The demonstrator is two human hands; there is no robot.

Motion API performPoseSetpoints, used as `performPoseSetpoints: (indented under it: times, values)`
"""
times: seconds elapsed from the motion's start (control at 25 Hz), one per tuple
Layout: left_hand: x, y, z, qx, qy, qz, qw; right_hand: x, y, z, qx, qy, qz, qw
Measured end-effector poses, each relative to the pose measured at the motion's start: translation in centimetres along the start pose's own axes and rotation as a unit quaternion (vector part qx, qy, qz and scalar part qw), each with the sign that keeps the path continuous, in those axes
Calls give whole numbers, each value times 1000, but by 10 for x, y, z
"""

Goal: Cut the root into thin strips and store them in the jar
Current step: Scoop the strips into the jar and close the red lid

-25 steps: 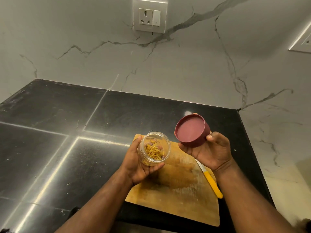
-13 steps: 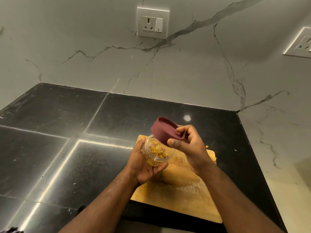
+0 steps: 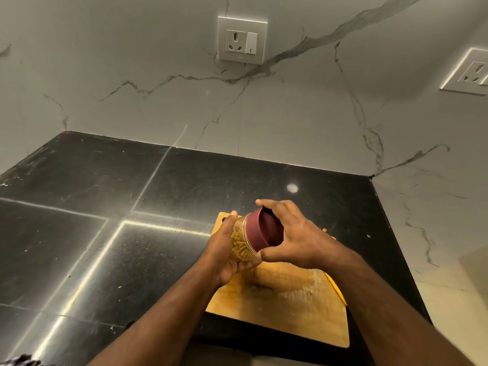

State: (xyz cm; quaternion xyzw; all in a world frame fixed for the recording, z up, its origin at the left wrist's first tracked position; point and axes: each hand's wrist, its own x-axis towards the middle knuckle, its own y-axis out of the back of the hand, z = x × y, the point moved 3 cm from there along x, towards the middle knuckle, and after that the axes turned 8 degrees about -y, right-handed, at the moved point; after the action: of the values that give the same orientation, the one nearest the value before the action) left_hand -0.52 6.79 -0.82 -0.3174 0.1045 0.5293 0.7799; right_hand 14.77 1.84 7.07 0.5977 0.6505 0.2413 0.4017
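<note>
Marble-veined wall [image 3: 158, 75], fitted with a socket plate [image 3: 242, 40]; black stone counter [image 3: 92, 207] below. Wooden cutting board [image 3: 290, 299] laid at the counter's near edge. Yellow knife handle [image 3: 338, 290] partly seen at the board's right side. Left hand [image 3: 221, 249] wrapped around the clear jar [image 3: 241, 244], held tilted above the board and filled with yellow root strips [image 3: 240, 245]. Right hand [image 3: 301, 239] curled around the maroon lid [image 3: 260, 231], seated on the jar's mouth.
</note>
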Motion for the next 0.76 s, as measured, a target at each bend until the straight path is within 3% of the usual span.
performPoseSetpoints:
  times: [0.2, 0.4, 0.64, 0.76]
  values:
    - [3, 2, 2, 0, -8, 7, 1000, -2, 1, 2, 9, 20, 5, 1000]
    - [5, -2, 1, 0, -27, 10, 1000, 1, -3, 1, 20, -64, 78, 995]
    - [6, 0, 4, 8, -18, 21, 1000, -6, 4, 0, 6, 34, 30, 999]
    - [6, 0, 3, 3, -8, 21, 1000, -8, 8, -1, -8, 91, 45, 995]
